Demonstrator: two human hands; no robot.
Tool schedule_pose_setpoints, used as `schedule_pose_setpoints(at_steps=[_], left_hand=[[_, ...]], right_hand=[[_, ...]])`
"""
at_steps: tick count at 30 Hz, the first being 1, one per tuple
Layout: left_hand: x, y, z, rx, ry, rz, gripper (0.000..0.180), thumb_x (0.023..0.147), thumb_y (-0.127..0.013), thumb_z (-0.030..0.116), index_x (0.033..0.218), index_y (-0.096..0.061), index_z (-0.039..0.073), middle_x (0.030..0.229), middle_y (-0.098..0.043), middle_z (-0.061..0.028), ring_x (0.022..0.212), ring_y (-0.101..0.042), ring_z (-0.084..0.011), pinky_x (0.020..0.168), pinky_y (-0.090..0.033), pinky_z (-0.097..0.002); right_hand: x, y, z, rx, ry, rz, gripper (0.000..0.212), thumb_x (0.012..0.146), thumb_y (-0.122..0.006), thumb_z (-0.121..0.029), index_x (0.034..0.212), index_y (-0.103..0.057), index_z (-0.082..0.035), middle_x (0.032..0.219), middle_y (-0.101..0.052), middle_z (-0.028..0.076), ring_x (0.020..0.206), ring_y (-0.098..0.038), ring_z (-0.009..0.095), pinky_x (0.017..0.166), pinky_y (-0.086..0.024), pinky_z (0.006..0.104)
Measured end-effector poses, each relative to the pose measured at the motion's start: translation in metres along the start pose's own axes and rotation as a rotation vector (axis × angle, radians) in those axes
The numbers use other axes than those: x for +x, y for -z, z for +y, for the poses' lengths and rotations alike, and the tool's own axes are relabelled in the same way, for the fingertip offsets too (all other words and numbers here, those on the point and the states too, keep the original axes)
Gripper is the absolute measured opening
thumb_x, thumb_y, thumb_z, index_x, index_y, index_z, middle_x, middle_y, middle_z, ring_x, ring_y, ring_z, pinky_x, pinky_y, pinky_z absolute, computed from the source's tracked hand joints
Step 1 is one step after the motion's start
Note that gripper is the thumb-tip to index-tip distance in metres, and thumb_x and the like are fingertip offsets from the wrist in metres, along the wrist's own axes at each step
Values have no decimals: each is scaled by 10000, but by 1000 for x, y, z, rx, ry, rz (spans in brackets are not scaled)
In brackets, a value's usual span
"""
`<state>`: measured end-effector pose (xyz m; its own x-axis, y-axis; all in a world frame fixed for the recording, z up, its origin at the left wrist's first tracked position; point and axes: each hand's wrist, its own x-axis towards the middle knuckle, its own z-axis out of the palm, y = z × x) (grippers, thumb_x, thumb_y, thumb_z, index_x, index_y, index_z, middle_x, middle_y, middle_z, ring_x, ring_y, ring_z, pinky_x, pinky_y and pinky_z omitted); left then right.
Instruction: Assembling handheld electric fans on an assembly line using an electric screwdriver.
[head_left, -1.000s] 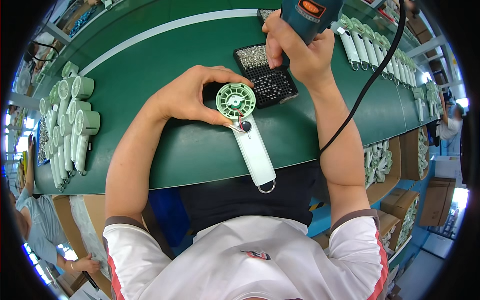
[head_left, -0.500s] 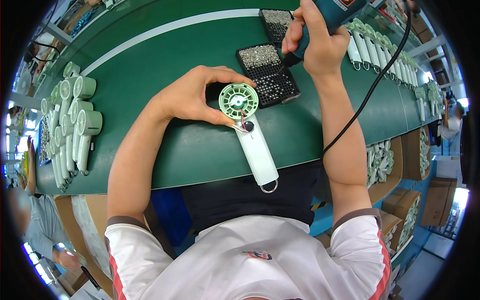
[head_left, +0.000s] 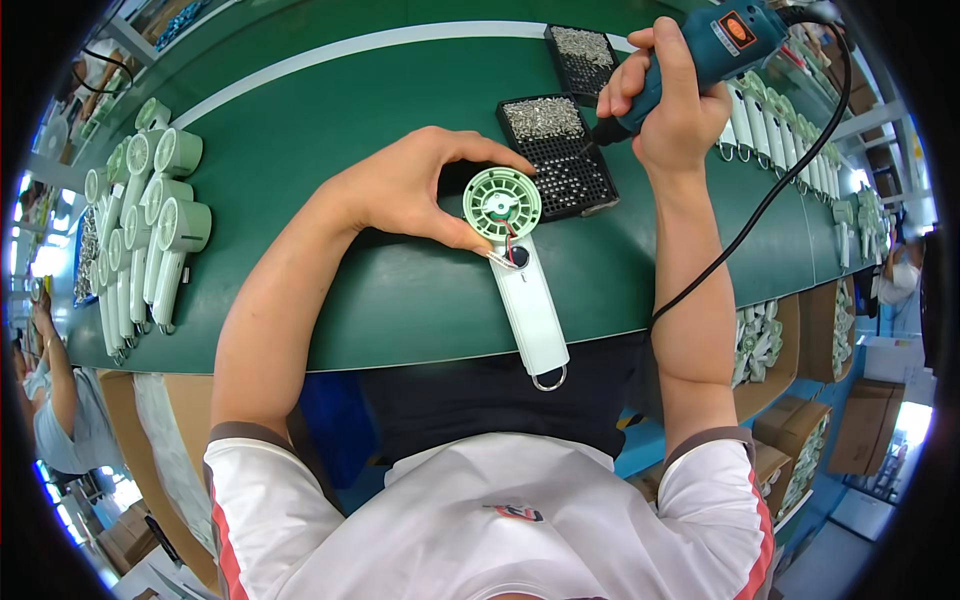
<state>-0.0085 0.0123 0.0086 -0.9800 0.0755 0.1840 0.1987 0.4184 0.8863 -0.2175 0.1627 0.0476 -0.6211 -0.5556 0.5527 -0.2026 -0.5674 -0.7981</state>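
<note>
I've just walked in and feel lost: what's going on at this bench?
A person's left hand holds a pale green fan body by its round head, wires showing. The right hand grips a corded power tool, its tip at the black tray of small metal parts; whether they touch is unclear. More fan bodies sit on the green bench, left and right.

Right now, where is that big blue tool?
In the head view, the blue power tool is at the upper right, gripped in the right hand, its nose pointing toward the nearer black screw tray.
</note>
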Motion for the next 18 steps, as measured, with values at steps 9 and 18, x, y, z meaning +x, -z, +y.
schedule_pose_setpoints(at_steps=[9,18], left_hand=[[0,1,3,-27,29,4,679,637,-943,196,1232,-690,-11,1149,-747,-110,1086,-688,-200,1013,-496,-334],[-3,2,2,38,25,-7,674,645,-958,146,1241,-685,-8,1147,-734,-85,1049,-685,-168,998,-510,-316]], right_hand=[[0,-3,-6,1,15,17,292,1027,-603,-231,1006,-633,59,615,-557,85,458,-539,188,454,-494,377],[-1,-14,-33,81,3,71,374,1041,-516,-353,1008,-617,5,626,-517,74,497,-474,199,496,-437,389]])
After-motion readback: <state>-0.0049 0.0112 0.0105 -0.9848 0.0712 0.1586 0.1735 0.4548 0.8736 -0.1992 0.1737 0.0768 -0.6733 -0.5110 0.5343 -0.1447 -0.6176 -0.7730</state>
